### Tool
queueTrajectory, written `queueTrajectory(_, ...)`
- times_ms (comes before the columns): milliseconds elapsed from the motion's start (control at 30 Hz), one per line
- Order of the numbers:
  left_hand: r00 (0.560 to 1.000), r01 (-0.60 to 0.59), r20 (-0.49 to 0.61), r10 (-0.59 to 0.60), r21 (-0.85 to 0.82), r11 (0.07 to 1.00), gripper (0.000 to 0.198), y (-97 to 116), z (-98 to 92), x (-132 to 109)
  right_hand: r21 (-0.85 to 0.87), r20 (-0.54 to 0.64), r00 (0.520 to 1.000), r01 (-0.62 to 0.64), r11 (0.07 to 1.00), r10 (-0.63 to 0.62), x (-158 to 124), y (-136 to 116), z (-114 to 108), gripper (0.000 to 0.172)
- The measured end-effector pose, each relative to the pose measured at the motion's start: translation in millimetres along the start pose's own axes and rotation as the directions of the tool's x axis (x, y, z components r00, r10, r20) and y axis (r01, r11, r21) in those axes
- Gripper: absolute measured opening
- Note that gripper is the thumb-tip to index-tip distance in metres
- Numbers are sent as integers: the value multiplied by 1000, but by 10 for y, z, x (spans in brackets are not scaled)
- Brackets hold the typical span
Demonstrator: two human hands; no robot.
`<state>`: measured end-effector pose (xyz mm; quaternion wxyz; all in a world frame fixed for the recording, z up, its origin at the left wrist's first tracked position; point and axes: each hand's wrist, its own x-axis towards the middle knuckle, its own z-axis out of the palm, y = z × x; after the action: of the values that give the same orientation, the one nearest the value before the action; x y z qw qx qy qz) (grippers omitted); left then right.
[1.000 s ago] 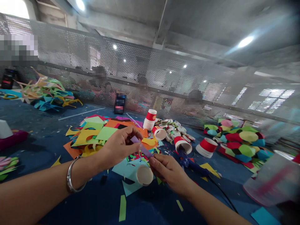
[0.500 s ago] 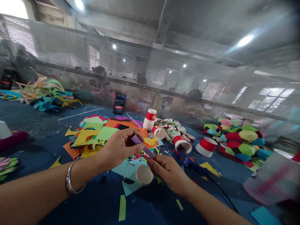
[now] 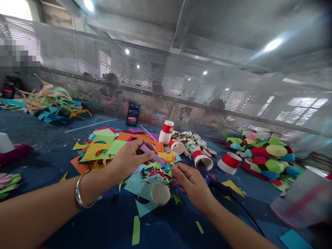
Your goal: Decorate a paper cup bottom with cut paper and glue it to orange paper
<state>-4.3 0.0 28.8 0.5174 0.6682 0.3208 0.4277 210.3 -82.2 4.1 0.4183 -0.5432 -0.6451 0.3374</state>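
My left hand (image 3: 129, 159), with a silver bangle on its wrist, pinches one end of a purple paper strip (image 3: 153, 155) above the blue table (image 3: 38, 138). My right hand (image 3: 190, 183) hovers just right of the strip's lower end, fingers curled together; whether they touch the strip is unclear. Below both hands a paper cup (image 3: 160, 193) wrapped in teal paper lies on its side, mouth towards me. Small coloured paper scraps lie around it.
A blue glue gun (image 3: 211, 180) with a black cord lies right of my right hand. Red-and-white cups (image 3: 229, 162) and a pile of coloured paper sheets (image 3: 106, 145) lie beyond. Coloured paper balls (image 3: 267, 155) and a clear container (image 3: 303, 200) sit at right. People sit behind a perforated screen (image 3: 155, 79).
My left hand has lifted the purple strip slightly up and left. My right hand has shifted right, away from the strip's end it was pinching.
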Motion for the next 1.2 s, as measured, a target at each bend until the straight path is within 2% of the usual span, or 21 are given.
queueTrajectory(167,997,-56,58,52,68,996,27,6,21,-32,25,-44,999,32,999,-31,16,-7,-2,43)
queueTrajectory(300,993,-57,107,55,20,998,30,-6,66,-65,-1,-18,997,74,997,-74,8,-56,32,39)
queueTrajectory(467,979,80,198,-43,-183,980,32,-54,154,-95,67,-11,998,63,996,-63,-8,-86,56,35)
queueTrajectory(600,946,195,295,-137,-176,965,28,-86,230,-120,80,-15,996,91,993,-90,-4,-91,61,34)
queueTrajectory(700,949,201,282,-142,-194,960,23,-81,254,-127,51,-14,994,113,992,-113,0,-94,63,35)
queueTrajectory(933,983,164,120,-137,-255,953,18,-2,197,-98,-45,22,997,79,996,-78,-5,-87,55,38)
queueTrajectory(1200,983,55,185,-3,-276,960,20,-58,195,-73,-129,33,993,120,984,-117,-16,-84,46,40)
